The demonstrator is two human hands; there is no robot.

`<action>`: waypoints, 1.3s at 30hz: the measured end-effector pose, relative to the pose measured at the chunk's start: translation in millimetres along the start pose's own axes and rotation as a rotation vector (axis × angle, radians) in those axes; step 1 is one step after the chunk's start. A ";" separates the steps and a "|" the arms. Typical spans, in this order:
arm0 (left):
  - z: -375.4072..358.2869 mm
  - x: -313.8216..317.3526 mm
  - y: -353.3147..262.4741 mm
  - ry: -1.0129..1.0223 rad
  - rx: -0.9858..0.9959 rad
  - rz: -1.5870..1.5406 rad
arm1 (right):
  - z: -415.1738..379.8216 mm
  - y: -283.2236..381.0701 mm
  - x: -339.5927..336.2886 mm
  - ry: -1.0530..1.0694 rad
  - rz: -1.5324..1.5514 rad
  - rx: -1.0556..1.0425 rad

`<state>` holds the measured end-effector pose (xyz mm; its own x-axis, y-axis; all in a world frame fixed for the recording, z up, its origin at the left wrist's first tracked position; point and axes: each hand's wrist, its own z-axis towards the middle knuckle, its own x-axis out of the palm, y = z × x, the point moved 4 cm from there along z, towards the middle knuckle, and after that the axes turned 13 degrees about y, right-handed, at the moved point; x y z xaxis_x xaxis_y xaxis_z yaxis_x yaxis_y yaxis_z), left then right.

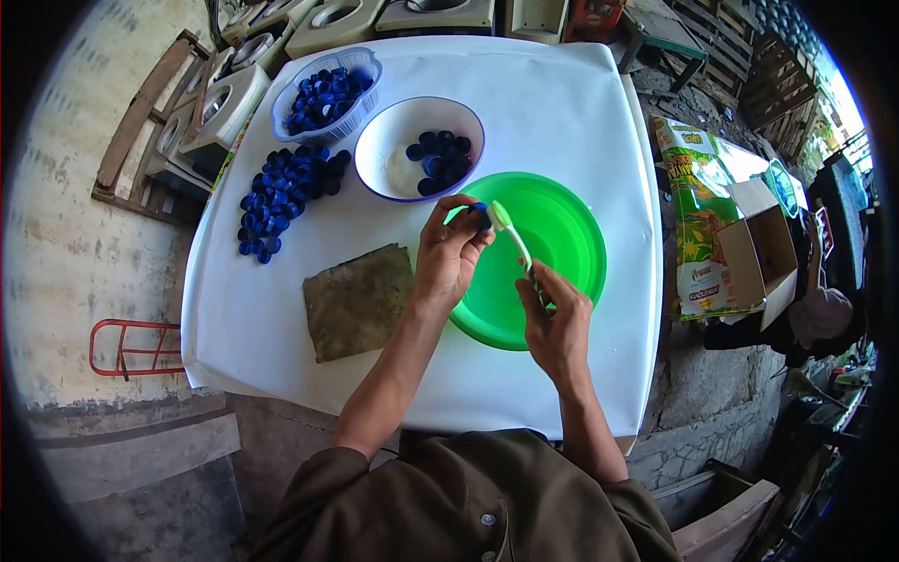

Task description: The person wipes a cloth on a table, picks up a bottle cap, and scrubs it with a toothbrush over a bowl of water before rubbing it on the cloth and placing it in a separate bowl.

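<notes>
Between the fingers of my left hand (pixel 449 253) is a blue cap (pixel 480 217), held above the left rim of a green basin (pixel 571 244). My right hand (pixel 559 323) grips a white and green toothbrush (pixel 515 241), its bristle head close beside the cap. Whether bristles and cap touch is hard to tell. Just behind my left hand stands a white bowl (pixel 379 155) with several blue caps (pixel 438 161) and whitish matter inside. A folded brown cloth (pixel 356 302) lies left of my left forearm.
A pale basket (pixel 365 108) of blue caps stands at the table's back left, with loose caps (pixel 281 192) spread before it. Beyond the right edge are a cardboard box (pixel 763 248) and another person (pixel 819 318). White machine housings (pixel 332 26) line the back.
</notes>
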<state>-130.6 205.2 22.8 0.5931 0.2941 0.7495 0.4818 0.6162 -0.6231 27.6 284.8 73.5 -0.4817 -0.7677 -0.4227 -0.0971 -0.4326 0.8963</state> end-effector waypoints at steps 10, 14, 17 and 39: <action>0.5 -2.9 3.3 -0.012 -0.024 0.077 | -1.5 -1.9 -6.1 0.023 -0.016 0.056; -1.2 9.7 -0.7 0.005 -0.086 0.073 | 1.9 8.9 -4.9 0.043 -0.026 0.037; -1.1 13.3 -4.9 -0.059 -0.047 0.089 | -3.6 -2.3 -1.7 0.009 0.002 -0.008; 2.5 33.3 -24.6 0.193 -0.205 0.769 | -4.8 0.3 -33.6 0.137 -0.056 0.137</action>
<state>-124.4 201.7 63.7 0.8973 0.4377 0.0562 -0.0074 0.1423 -0.9898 47.9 308.2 87.3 -0.3498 -0.8054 -0.4785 -0.2427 -0.4154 0.8766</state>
